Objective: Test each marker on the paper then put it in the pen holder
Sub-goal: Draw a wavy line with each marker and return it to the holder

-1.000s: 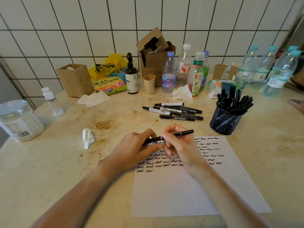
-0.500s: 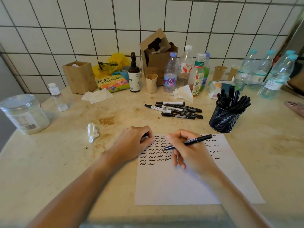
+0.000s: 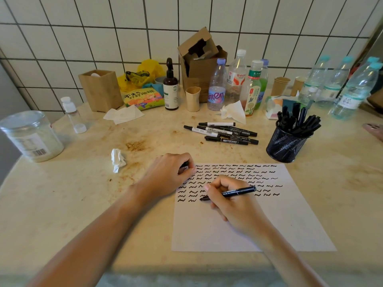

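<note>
The right hand (image 3: 234, 206), gripping the black marker (image 3: 232, 192), is now touching its tip to the white paper (image 3: 290, 220), no longer raised; the left hand (image 3: 170, 175) is still pinching the small black cap (image 3: 185, 164).

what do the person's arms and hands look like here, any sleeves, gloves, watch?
Both forearms are bare as far as the frame shows: no sleeves in view. The left hand and right hand wear no gloves, and no rings, watch or bracelet are visible. No markings or tape show on either.
</note>
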